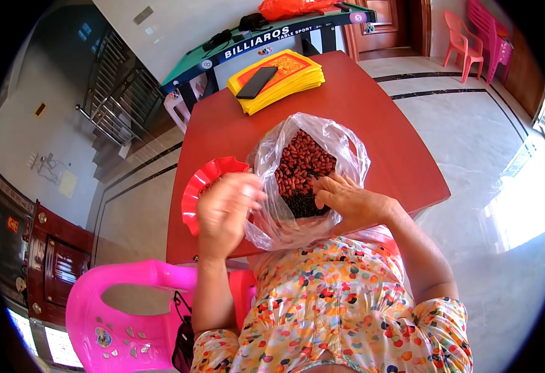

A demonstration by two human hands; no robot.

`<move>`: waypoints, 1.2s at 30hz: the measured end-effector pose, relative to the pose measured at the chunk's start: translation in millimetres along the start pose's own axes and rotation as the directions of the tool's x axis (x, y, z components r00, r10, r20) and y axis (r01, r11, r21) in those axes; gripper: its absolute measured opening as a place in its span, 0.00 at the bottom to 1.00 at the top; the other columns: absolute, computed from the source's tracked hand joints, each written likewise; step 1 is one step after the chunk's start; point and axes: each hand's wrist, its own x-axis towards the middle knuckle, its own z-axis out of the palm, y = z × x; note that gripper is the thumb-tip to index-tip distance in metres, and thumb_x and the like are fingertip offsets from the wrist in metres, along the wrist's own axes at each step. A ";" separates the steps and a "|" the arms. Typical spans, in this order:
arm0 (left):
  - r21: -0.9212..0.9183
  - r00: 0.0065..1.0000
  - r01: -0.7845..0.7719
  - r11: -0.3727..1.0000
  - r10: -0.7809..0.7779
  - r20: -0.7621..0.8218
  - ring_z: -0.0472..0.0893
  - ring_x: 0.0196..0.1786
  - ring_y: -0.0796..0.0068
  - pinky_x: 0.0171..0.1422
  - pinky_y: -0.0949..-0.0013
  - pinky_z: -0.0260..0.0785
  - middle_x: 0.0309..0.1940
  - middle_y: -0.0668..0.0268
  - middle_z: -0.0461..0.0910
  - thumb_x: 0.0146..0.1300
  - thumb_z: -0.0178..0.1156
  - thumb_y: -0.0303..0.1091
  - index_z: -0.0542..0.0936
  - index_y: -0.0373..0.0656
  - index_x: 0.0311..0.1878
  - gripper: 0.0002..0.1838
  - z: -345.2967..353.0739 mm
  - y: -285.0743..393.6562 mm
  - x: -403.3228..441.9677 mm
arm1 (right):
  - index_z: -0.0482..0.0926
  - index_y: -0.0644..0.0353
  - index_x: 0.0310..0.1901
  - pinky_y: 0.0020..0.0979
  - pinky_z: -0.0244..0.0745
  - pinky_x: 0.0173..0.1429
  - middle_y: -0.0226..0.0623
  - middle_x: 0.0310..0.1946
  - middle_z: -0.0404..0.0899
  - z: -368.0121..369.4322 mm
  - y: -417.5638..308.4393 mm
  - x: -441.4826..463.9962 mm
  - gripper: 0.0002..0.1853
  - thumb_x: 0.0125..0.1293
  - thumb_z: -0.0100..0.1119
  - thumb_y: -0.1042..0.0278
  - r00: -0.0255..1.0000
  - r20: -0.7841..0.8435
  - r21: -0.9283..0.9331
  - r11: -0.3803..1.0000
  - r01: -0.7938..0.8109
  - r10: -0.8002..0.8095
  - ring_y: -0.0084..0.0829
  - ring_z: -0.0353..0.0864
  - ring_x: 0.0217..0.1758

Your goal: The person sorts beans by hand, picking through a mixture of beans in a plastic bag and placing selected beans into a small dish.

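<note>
A clear plastic bag [263,214] lies wide open at the near side of the table. Inside it are dark red beans [303,155], with small black beans [300,205] at the near end. My right hand [356,204] reaches in from the right, fingers curled and fingertips touching the beans; whatever they pinch is too small to make out. My left hand [226,211] is at the bag's left edge, over a red scalloped bowl [190,202]. Motion blurs its bent fingers, so its grip is unclear. The hand hides most of the bowl's contents.
The red-brown table [384,137] carries a stack of yellow paper [309,76] with a black phone [257,82] on top. Behind stands a billiards table [266,40]. A pink plastic chair [114,304] is at my left, with a dark bag [184,342] beside me.
</note>
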 end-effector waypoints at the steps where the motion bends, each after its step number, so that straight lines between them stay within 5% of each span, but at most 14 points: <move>1: 0.117 0.985 -0.098 0.988 0.079 0.155 0.80 0.37 0.69 0.40 0.69 0.71 0.32 0.60 0.79 0.60 0.56 0.25 0.78 0.32 0.39 0.07 7.0 0.0 -0.8 | 0.70 0.61 0.45 0.42 0.55 0.65 0.47 0.55 0.61 -0.1 0.3 0.2 0.26 0.43 0.69 0.62 1.000 0.002 -0.009 1.000 0.002 -0.002 0.46 0.57 0.60; 3: 0.205 0.898 -0.252 0.946 0.149 0.414 0.80 0.36 0.64 0.40 0.69 0.71 0.32 0.58 0.78 0.58 0.57 0.24 0.78 0.32 0.38 0.06 17.9 2.5 -2.5 | 0.71 0.61 0.42 0.41 0.56 0.64 0.47 0.54 0.62 1.0 4.7 1.0 0.24 0.44 0.68 0.63 1.000 -0.002 0.007 1.000 0.016 -0.016 0.46 0.58 0.59; 4: 0.187 0.880 -0.273 0.944 0.166 0.446 0.79 0.32 0.72 0.35 0.74 0.71 0.34 0.59 0.79 0.56 0.60 0.23 0.78 0.32 0.38 0.07 20.8 -7.7 -3.3 | 0.72 0.61 0.40 0.41 0.57 0.63 0.47 0.54 0.62 0.9 6.4 1.0 0.22 0.44 0.67 0.63 1.000 -0.008 0.024 0.999 0.027 -0.027 0.45 0.59 0.58; 7: 0.246 0.908 -0.123 0.962 0.009 0.418 0.78 0.32 0.71 0.34 0.73 0.70 0.33 0.59 0.79 0.56 0.60 0.23 0.78 0.32 0.36 0.06 22.1 -20.9 -4.6 | 0.74 0.61 0.34 0.40 0.58 0.62 0.46 0.52 0.64 1.2 6.6 0.2 0.16 0.43 0.66 0.65 0.998 -0.045 0.057 0.997 0.053 -0.051 0.44 0.60 0.57; 12: 0.550 0.893 -0.098 0.829 -0.170 0.416 0.76 0.33 0.56 0.39 0.63 0.69 0.26 0.55 0.75 0.53 0.57 0.25 0.78 0.32 0.30 0.05 8.7 -45.1 -10.1 | 0.76 0.60 0.31 0.39 0.58 0.62 0.43 0.49 0.66 5.6 6.8 3.6 0.14 0.42 0.65 0.66 0.995 -0.076 0.057 0.996 0.073 -0.069 0.43 0.61 0.56; 18: 0.705 0.863 -0.082 0.705 -0.303 0.404 0.77 0.36 0.53 0.42 0.59 0.68 0.29 0.53 0.76 0.52 0.59 0.29 0.78 0.33 0.30 0.07 10.4 -58.1 -20.7 | 0.76 0.60 0.33 0.39 0.58 0.61 0.42 0.48 0.66 7.5 7.6 3.4 0.15 0.41 0.66 0.65 0.994 -0.094 0.049 0.996 0.069 -0.064 0.42 0.62 0.55; 36: 0.658 0.873 -0.041 0.752 -0.294 0.390 0.76 0.38 0.49 0.42 0.57 0.68 0.31 0.51 0.76 0.52 0.58 0.28 0.76 0.32 0.31 0.08 21.1 -56.6 -20.3 | 0.76 0.60 0.31 0.38 0.59 0.59 0.41 0.46 0.68 13.8 7.6 7.6 0.14 0.40 0.66 0.67 0.978 -0.158 0.036 0.989 0.146 -0.138 0.41 0.64 0.53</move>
